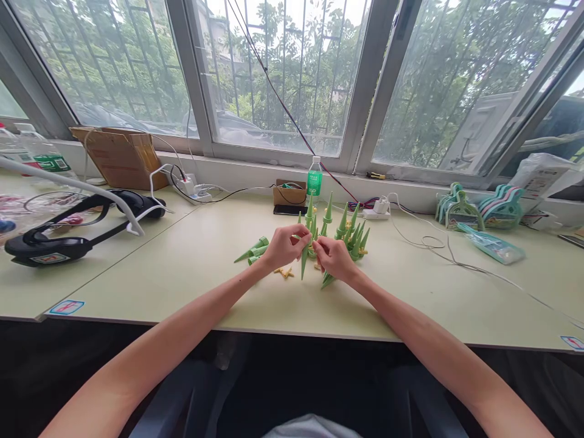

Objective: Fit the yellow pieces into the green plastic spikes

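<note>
My left hand is closed in a pinch on a green plastic cone, whose pointed tip hangs downward. Close beside it, my right hand has its fingertips pressed together near the cone's upper end; whatever they pinch is too small to make out. Behind both hands stands a cluster of green cones with small yellow pieces among them. More green cones lie on their sides left of my left hand. Several small yellow pieces rest on the tabletop below it. Part of the cluster is hidden by my hands.
On the pale table, a green-labelled bottle and a small cardboard box stand near the window. A black headset lies left. Green and pink hangers, a teal packet and white cables occupy the right.
</note>
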Tool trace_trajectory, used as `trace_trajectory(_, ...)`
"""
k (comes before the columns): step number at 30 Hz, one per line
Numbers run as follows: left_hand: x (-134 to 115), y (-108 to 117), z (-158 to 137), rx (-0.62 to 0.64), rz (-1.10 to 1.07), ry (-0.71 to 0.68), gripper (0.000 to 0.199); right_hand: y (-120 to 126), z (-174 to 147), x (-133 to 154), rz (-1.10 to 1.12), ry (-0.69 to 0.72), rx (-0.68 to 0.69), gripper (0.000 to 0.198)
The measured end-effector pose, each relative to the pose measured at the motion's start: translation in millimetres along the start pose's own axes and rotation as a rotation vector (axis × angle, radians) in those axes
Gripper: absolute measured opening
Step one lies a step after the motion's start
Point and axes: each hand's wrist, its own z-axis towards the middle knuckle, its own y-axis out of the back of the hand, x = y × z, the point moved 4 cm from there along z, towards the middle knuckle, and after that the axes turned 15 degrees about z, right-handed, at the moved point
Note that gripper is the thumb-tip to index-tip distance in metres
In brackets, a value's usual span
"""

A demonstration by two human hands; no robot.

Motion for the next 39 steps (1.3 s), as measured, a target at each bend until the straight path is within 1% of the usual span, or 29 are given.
trace_trajectory(5, -3.1, 0.7, -0.8, 0.001, -0.003, -0.017, 0.023, 0.9, 0.1, 0.1, -0.016, -0.01, -0.016, 0.036)
trace_trajectory(8, -3.6, 1.4, 0.0, -0.025, 0.012, -0.019, 0.024, 0.6, 0.1, 0.3, -0.021, -0.002, -0.025, 0.036)
trace_trajectory(11, -5.6, 4.3, 1.8, -0.117, 0.056, -0.051, 0.024, 0.3, 0.0, 0.8, -0.016, 0.011, -0.041, 0.036)
trace_trajectory(14, -7.8, 9.9, 2.9, -0.261, 0.087, -0.097, 0.026, 1.0, -0.2, 2.3, -0.012, 0.029, -0.069, 0.035)
trace_trajectory(16, -6.3, 13.2, 3.4, -0.33, 0.09, -0.077, 0.029, 2.2, -0.4, 3.7, -0.013, 0.044, -0.094, 0.035)
trace_trajectory(18, -2.6, 14.9, 4.2, -0.343, 0.064, -0.018, 0.032, 3.8, -0.7, 5.2, -0.017, 0.061, -0.12, 0.036)
trace_trajectory(20, 1.5, 13.9, 5.2, -0.289, 0.002, 0.055, 0.035, 5.3, -1.1, 6.3, -0.021, 0.072, -0.14, 0.037)
trace_trajectory(24, 5.7, 4.6, 5.9, -0.058, -0.175, 0.181, 0.039, 7.2, -1.9, 7.2, -0.048, 0.085, -0.158, 0.039)
trace_trajectory(26, 5.0, -0.3, 5.5, 0.053, -0.259, 0.2, 0.044, 7.5, -2.2, 7.4, -0.05, 0.09, -0.159, 0.039)
trace_trajectory(29, 4.3, -5.0, 4.6, 0.175, -0.351, 0.21, 0.049, 7.7, -2.2, 7.5, -0.034, 0.093, -0.152, 0.038)
trace_trajectory(33, 6.1, -5.9, 3.9, 0.247, -0.386, 0.235, 0.052, 7.8, -2.1, 7.8, -0.012, 0.09, -0.143, 0.036)
trace_trajectory(39, 5.6, -6.0, 2.6, 0.303, -0.376, 0.26, 0.057, 7.1, -2.4, 8.0, 0.021, 0.099, -0.136, 0.035)
